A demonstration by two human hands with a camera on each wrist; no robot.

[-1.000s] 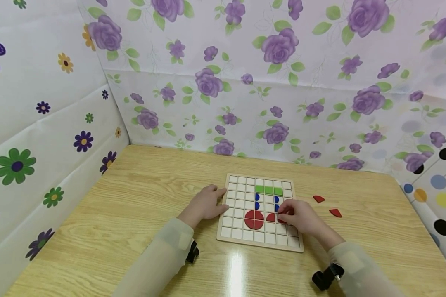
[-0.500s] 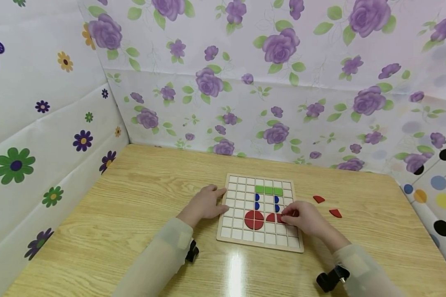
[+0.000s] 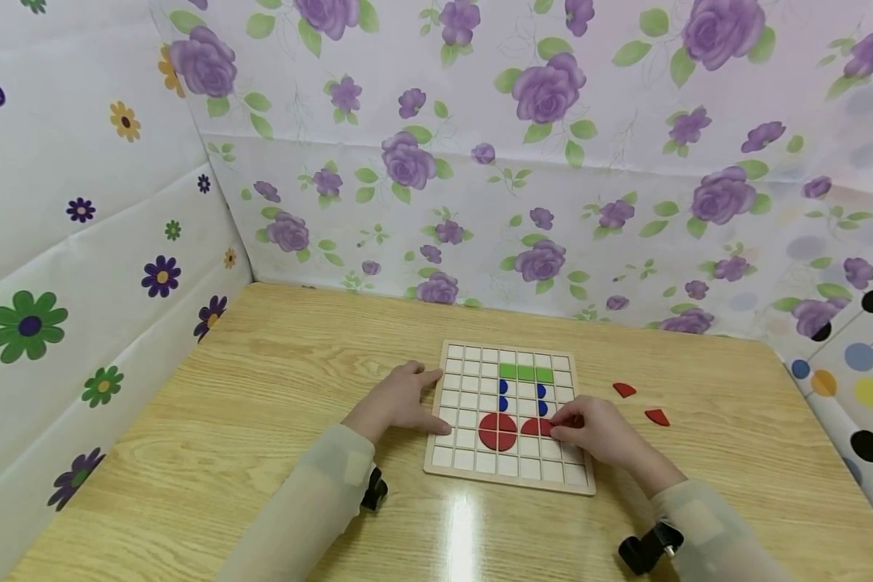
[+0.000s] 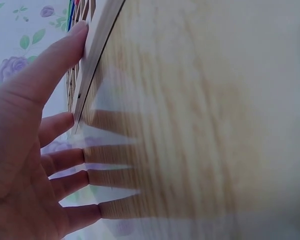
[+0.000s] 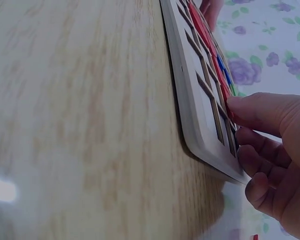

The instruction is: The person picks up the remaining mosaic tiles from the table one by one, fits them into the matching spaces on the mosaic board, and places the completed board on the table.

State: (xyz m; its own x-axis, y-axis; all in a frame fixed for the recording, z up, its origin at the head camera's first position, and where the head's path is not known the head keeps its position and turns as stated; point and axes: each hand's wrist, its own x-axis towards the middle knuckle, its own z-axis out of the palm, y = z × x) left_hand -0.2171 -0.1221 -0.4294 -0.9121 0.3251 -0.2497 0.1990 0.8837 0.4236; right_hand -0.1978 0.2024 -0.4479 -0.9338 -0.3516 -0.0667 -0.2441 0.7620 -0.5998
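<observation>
A wooden grid board (image 3: 466, 459) with white squares lies on the table. My left hand (image 3: 402, 396) is at its left edge in the head view, fingers spread, the thumb over the rim; the left wrist view shows the fingertips down by the table. On the board's right side my right hand (image 3: 598, 432) pinches a red quarter-circle tile (image 3: 546, 428) between thumb and index finger, the fingers partly covering it. That tile sits beside another red quarter-circle (image 3: 530, 427). To the left, several quarters make up a red circle (image 3: 497, 432).
Green square tiles (image 3: 526, 373) line a row near the board's top, with blue half-circles (image 3: 503, 395) in two columns below. Two loose red quarter-circles (image 3: 624, 390) lie right of the board. Patterned cloth walls (image 3: 436, 202) border the table (image 3: 320, 339).
The red tile under my right fingers has settled against its neighbour, the two now forming a half-circle. My right hand has shifted slightly right and down. My left thumb has slid down the board's edge.
</observation>
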